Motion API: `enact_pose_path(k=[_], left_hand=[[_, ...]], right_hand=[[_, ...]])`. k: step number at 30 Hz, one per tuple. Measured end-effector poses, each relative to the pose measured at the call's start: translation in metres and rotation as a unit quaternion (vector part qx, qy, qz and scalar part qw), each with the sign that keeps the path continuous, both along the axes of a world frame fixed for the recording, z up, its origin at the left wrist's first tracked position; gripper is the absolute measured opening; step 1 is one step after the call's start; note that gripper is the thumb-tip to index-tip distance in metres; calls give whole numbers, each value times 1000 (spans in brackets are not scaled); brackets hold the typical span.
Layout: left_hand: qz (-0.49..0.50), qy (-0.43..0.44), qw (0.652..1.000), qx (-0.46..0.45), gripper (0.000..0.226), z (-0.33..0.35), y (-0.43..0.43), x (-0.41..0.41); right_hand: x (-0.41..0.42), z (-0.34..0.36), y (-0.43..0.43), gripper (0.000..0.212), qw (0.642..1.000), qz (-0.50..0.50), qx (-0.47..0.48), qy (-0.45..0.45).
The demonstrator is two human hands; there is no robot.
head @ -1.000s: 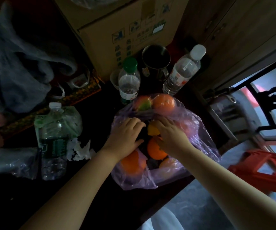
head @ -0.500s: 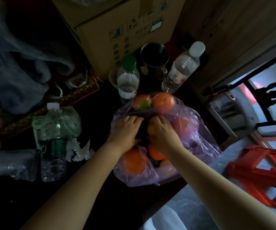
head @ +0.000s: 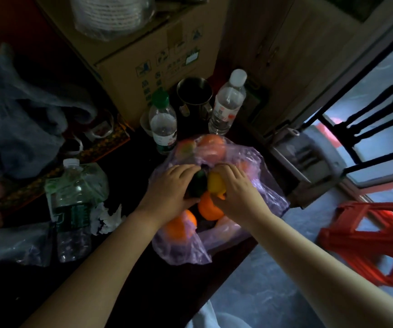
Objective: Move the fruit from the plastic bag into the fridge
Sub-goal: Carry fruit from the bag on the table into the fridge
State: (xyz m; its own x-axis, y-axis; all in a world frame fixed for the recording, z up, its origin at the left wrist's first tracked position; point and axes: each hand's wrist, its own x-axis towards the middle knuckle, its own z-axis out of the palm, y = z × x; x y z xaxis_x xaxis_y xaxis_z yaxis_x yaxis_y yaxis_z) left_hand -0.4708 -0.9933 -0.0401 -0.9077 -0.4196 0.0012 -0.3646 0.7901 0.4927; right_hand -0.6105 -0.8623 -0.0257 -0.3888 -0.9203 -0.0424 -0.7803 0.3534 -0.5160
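Note:
A thin purple plastic bag (head: 265, 183) lies open on the dark table near its right edge. Inside it are oranges (head: 208, 208) (head: 179, 224), a reddish-green fruit (head: 186, 146) and another orange (head: 213, 144) at the far side. My left hand (head: 169, 192) is in the bag's mouth, curled around a dark green fruit (head: 196, 184). Right beside it, my right hand (head: 238, 188) grips a yellow fruit (head: 215, 183). Both fruits sit just above the others. No fridge is in view.
Behind the bag stand a green-capped bottle (head: 163, 125), a metal mug (head: 194, 95) and a white-capped bottle (head: 228, 105), before a cardboard box (head: 148, 43). Left: a large water bottle (head: 72, 204), crumpled tissue (head: 105, 217), grey bags. A red plastic stool (head: 368, 242) stands on the floor, right.
Both hands have closed on fruit inside the bag and lifted slightly; the dark green and the yellow fruit now show between the fingers. The camera has tilted a little.

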Motion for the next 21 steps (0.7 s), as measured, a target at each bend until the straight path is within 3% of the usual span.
enact_pose_path(k=[13, 21], left_hand=[[-73, 85, 993, 31, 67, 112, 107, 6], [-226, 171, 959, -5, 71, 166, 203, 7]], right_hand=[[18, 91, 134, 58, 986, -52, -142, 66], [64, 152, 268, 60, 962, -155, -179, 136]])
